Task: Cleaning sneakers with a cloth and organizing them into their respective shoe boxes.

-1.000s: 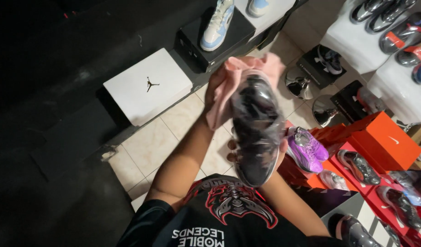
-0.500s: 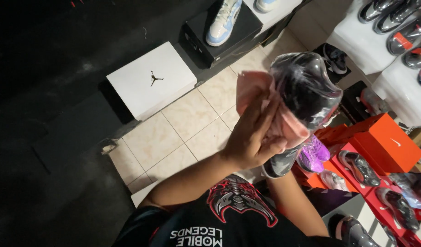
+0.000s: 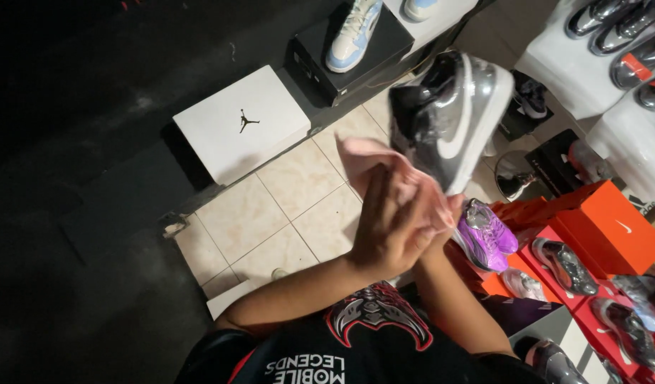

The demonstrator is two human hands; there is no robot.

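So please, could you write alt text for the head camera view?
A left hand presses a pink cloth against a shiny grey shoe held up over a tiled floor. The right hand is hidden behind it; shoes on boxes stand around.

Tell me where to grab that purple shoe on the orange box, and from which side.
Take the purple shoe from above, fingers across its narrow middle or into the ankle opening. It lies sole down on an orange box, top open to the camera. The pink cloth and the grey shoe are held up over its left, so coming from the right looks freer.
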